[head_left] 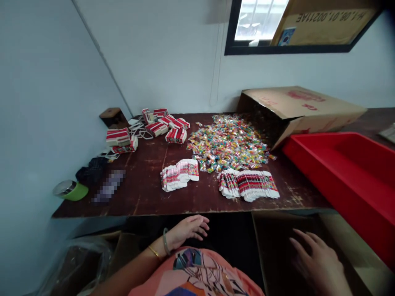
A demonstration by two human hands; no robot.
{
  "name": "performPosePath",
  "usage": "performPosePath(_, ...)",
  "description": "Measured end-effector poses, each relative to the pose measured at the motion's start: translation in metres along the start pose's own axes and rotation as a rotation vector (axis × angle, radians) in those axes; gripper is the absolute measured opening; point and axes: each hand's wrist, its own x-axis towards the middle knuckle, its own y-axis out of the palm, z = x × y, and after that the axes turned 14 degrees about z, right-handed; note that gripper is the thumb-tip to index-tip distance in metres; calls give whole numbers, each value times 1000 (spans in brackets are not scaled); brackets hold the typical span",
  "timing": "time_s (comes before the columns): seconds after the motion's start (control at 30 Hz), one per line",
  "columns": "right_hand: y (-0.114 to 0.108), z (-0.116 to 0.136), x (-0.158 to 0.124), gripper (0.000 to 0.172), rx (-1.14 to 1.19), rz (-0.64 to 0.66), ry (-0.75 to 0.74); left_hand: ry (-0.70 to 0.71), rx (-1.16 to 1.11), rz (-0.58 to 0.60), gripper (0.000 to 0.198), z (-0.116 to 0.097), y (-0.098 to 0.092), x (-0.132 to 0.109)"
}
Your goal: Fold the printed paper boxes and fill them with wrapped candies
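My left hand (189,231) hovers in front of the table edge, over my lap, its fingers loosely bent and nothing visible in them. Lower right, my slightly blurred right hand (321,261) is held over an open carton beneath the table, fingers apart and no object showing in it. Beyond the left hand, a fanned row of flat printed packets (179,174) lies on the dark table (138,181). A longer row of red-and-white packets (249,184) lies to its right. Behind both spreads a heap of small wrapped candies (230,142).
A red plastic tray (342,176) juts over the table's right side. Behind it, a cardboard box (304,102) lies tipped with its mouth toward the candies. Bundled red-and-white boxes (175,135) sit at the back left. A green-sided jar (72,190) stands near the left edge.
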Motion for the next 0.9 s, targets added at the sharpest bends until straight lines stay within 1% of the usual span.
performPosePath(0.03, 12, 6, 7, 44, -11, 22, -65, 8, -13, -12, 37, 0, -3, -1)
performPosePath(0.07, 30, 22, 15, 45, 1, 60, -143, 17, -20, -23, 37, -2, -5, -1)
performPosePath(0.1, 52, 46, 24, 44, 41, 137, -232, 27, -21, -32, 37, -4, -6, -1)
performPosePath(0.13, 76, 75, 35, 40, 71, 226, -344, 39, -16, -39, 37, -6, -6, 0)
performPosePath(0.2, 126, 138, 60, 36, 22, 322, -551, 64, 1, -48, 37, -11, -5, 2)
performPosePath(0.23, 149, 167, 74, 37, -49, 330, -620, 73, 5, -47, 37, -12, -4, 2)
performPosePath(0.27, 170, 192, 88, 40, -142, 312, -658, 82, 7, -44, 37, -13, -3, 1)
performPosePath(0.3, 187, 212, 102, 42, -166, 305, -676, 90, 7, -42, 36, -14, -3, -1)
performPosePath(0.33, 201, 227, 115, 42, -192, 303, -697, 95, 5, -45, 36, -13, -4, -4)
performPosePath(0.37, 211, 237, 126, 38, -209, 299, -711, 102, 1, -51, 35, -11, -6, -8)
performPosePath(0.4, 219, 243, 136, 30, -216, 298, -725, 112, -5, -64, 35, -9, -8, -12)
performPosePath(0.43, 224, 246, 144, 21, -226, 295, -741, 123, -12, -82, 35, -6, -11, -17)
performPosePath(0.47, 226, 247, 148, 17, -234, 286, -754, 132, -24, -103, 35, -4, -14, -22)
performPosePath(0.53, 226, 246, 147, 24, -235, 252, -775, 148, -62, -140, 37, -1, -22, -30)
performPosePath(0.57, 223, 245, 141, 26, -230, 227, -783, 158, -96, -150, 40, -2, -26, -34)
performPosePath(0.63, 216, 241, 116, 26, -219, 181, -820, 190, -218, -116, 50, -7, -33, -38)
performPosePath(0.7, 207, 235, 78, 25, -206, 170, -930, 250, -383, -49, 55, -14, -40, -39)
performPosePath(0.73, 203, 231, 59, 24, -178, 182, -1087, 281, -450, -31, 52, -17, -42, -38)
performPosePath(0.77, 199, 227, 41, 22, -159, 221, -1183, 306, -486, -34, 47, -19, -45, -35)
performPosePath(0.8, 196, 223, 26, 20, -145, 235, -1261, 313, -484, -57, 43, -19, -46, -31)
performPosePath(0.83, 194, 219, 16, 19, -134, 219, -1308, 300, -451, -89, 41, -17, -47, -25)
performPosePath(0.87, 192, 216, 10, 21, -132, 195, -1309, 271, -385, -116, 42, -15, -46, -18)
performPosePath(0.9, 191, 212, 9, 25, -134, 155, -1278, 224, -297, -118, 41, -12, -45, -10)
